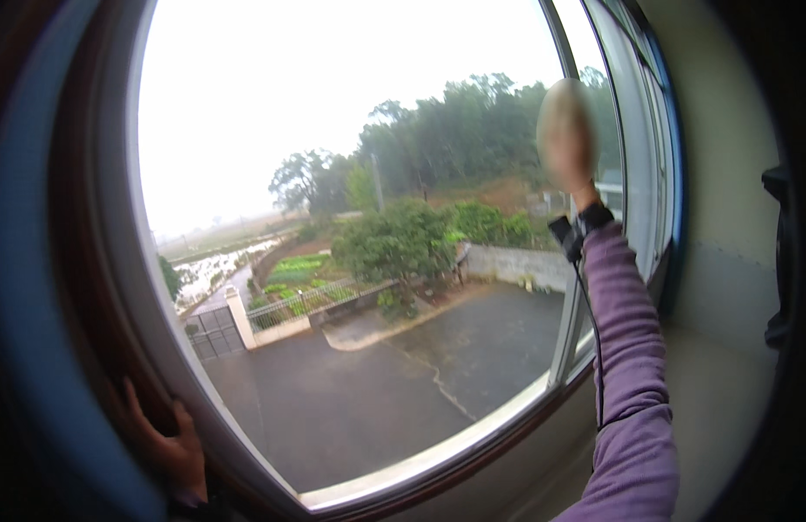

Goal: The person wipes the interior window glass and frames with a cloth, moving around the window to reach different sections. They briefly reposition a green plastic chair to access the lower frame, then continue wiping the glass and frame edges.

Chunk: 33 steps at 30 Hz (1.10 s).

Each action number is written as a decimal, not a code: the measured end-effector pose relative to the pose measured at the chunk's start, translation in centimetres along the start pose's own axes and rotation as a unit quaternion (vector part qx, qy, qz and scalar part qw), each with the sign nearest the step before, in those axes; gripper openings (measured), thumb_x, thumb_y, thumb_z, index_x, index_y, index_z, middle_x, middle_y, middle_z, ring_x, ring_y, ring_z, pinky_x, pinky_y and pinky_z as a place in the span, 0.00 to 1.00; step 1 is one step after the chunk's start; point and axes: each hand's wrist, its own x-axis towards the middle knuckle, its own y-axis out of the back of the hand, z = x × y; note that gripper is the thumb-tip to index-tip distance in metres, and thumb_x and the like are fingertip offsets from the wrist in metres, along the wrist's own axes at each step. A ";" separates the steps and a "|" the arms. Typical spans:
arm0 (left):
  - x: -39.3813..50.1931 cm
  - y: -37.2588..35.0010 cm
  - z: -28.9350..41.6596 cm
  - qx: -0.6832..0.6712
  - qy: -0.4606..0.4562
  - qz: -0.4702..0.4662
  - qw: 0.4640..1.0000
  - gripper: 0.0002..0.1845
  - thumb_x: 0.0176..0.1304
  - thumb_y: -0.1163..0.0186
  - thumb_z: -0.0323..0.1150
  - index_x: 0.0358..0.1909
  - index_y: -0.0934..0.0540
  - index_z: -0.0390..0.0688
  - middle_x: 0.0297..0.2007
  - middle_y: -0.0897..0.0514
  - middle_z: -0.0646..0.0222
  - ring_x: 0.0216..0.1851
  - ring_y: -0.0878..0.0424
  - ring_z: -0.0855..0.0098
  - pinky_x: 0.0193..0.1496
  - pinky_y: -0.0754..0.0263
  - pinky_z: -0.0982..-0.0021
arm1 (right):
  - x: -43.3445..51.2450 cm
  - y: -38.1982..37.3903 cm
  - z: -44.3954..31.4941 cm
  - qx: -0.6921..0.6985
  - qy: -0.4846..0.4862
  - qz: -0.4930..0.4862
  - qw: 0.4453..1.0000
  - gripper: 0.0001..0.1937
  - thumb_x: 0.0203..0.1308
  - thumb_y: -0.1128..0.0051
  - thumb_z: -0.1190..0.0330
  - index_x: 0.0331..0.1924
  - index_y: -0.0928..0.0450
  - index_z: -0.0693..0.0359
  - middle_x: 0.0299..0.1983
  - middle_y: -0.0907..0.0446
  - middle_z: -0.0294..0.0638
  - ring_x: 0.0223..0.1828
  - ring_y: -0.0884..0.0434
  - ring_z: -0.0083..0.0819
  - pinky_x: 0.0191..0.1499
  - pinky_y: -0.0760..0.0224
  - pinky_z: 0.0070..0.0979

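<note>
A wide window opening fills the view before me, edged by a dark brown frame (93, 261). At the lower left my left hand (171, 450) lies against this frame, thumb and a finger spread apart, with nothing seen in it. My right arm, in a purple sleeve, reaches up at the right. My right hand (568, 140) is blurred out; it overlaps the upright edge of a sliding window sash (567, 333), and its grip cannot be made out. A black strap with a small device (566, 235) sits on that wrist, and a cable runs down the sleeve.
Blue strips border the window at left (25, 287) and right. A pale wall (716, 196) stands at the right, with a dark object (778, 261) near the rim. Below outside lie a paved yard (351, 391), a metal gate (214, 333) and trees (455, 130).
</note>
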 end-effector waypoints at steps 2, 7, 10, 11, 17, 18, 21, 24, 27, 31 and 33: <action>0.0 0.5 0.4 0.013 0.027 -0.040 0.999 0.39 0.63 0.35 0.35 0.75 0.37 0.43 0.75 0.40 0.47 0.77 0.44 0.45 0.78 0.50 0.48 | 7.5 -2.6 -1.0 -0.012 -0.081 -0.100 0.992 0.06 0.71 0.48 0.70 0.42 0.25 0.65 0.45 0.19 0.45 0.41 0.19 0.35 0.42 0.26 0.27; 0.2 1.2 0.9 -0.039 0.048 -0.054 0.997 0.41 0.61 0.34 0.37 0.75 0.38 0.44 0.76 0.43 0.45 0.76 0.44 0.43 0.78 0.49 0.47 | 25.3 -8.6 -11.6 0.128 -0.135 -0.056 0.981 0.12 0.64 0.36 0.58 0.36 0.18 0.59 0.31 0.18 0.38 0.32 0.19 0.31 0.35 0.26 0.31; 0.2 1.2 1.0 -0.019 0.069 -0.075 0.995 0.42 0.60 0.33 0.38 0.75 0.38 0.46 0.76 0.43 0.44 0.76 0.44 0.43 0.77 0.46 0.46 | 32.3 -10.9 -22.7 0.120 -0.078 -0.072 0.987 0.21 0.57 0.30 0.53 0.51 0.17 0.53 0.46 0.17 0.41 0.49 0.19 0.40 0.51 0.28 0.40; 0.2 1.3 1.0 -0.043 0.043 -0.049 0.997 0.42 0.60 0.33 0.39 0.75 0.39 0.46 0.76 0.43 0.45 0.76 0.44 0.43 0.77 0.46 0.46 | 33.7 -11.1 -26.7 0.180 -0.035 -0.011 0.983 0.26 0.56 0.29 0.53 0.57 0.20 0.51 0.53 0.20 0.42 0.56 0.23 0.45 0.57 0.33 0.44; 0.0 0.9 0.6 -0.063 0.055 -0.069 0.994 0.42 0.61 0.33 0.40 0.75 0.39 0.48 0.75 0.42 0.47 0.74 0.40 0.43 0.75 0.40 0.45 | 32.9 -4.0 -37.0 0.460 0.204 -0.077 0.861 0.29 0.50 0.35 0.73 0.57 0.16 0.33 0.61 0.21 0.35 0.68 0.28 0.37 0.71 0.40 0.45; -0.1 0.8 0.6 -0.040 0.039 -0.046 0.997 0.41 0.61 0.33 0.40 0.75 0.38 0.49 0.76 0.42 0.47 0.74 0.39 0.43 0.73 0.37 0.44 | 31.3 -2.4 -36.8 0.460 0.222 -0.056 0.858 0.27 0.51 0.34 0.72 0.56 0.15 0.33 0.60 0.20 0.34 0.66 0.28 0.36 0.70 0.38 0.45; -0.1 0.5 0.5 -0.089 0.032 -0.041 0.995 0.41 0.61 0.33 0.40 0.75 0.38 0.49 0.76 0.43 0.47 0.74 0.39 0.43 0.74 0.38 0.45 | 28.3 0.1 -37.5 0.472 0.215 -0.008 0.855 0.23 0.50 0.30 0.69 0.50 0.12 0.30 0.57 0.19 0.31 0.64 0.27 0.35 0.67 0.36 0.42; -0.1 0.4 0.6 -0.048 0.013 -0.007 0.999 0.42 0.59 0.33 0.38 0.76 0.38 0.49 0.76 0.43 0.47 0.74 0.39 0.42 0.74 0.39 0.44 | 29.3 -2.5 -37.3 0.448 0.128 0.118 0.877 0.20 0.49 0.31 0.70 0.48 0.12 0.39 0.55 0.20 0.33 0.61 0.27 0.39 0.60 0.34 0.44; 0.0 0.5 0.7 -0.056 0.036 -0.021 0.998 0.43 0.58 0.33 0.36 0.76 0.38 0.48 0.76 0.42 0.47 0.74 0.40 0.41 0.74 0.40 0.44 | 32.4 -8.3 -32.0 0.445 0.005 0.123 0.887 0.21 0.50 0.36 0.75 0.50 0.15 0.47 0.47 0.18 0.37 0.52 0.22 0.38 0.51 0.31 0.40; -0.1 0.6 0.8 -0.024 0.039 -0.013 0.999 0.43 0.55 0.33 0.34 0.75 0.36 0.46 0.75 0.40 0.46 0.74 0.39 0.42 0.75 0.41 0.47 | 26.9 -12.7 -15.3 0.257 -0.026 0.144 0.955 0.23 0.54 0.40 0.80 0.54 0.17 0.49 0.48 0.17 0.39 0.51 0.19 0.37 0.50 0.23 0.36; -0.1 0.5 0.9 -0.034 0.039 -0.007 0.999 0.43 0.56 0.32 0.33 0.75 0.36 0.46 0.74 0.38 0.48 0.74 0.39 0.43 0.76 0.44 0.46 | 20.9 -12.7 -7.1 0.195 -0.088 0.085 0.973 0.25 0.55 0.37 0.76 0.59 0.19 0.47 0.55 0.19 0.42 0.56 0.21 0.45 0.55 0.25 0.42</action>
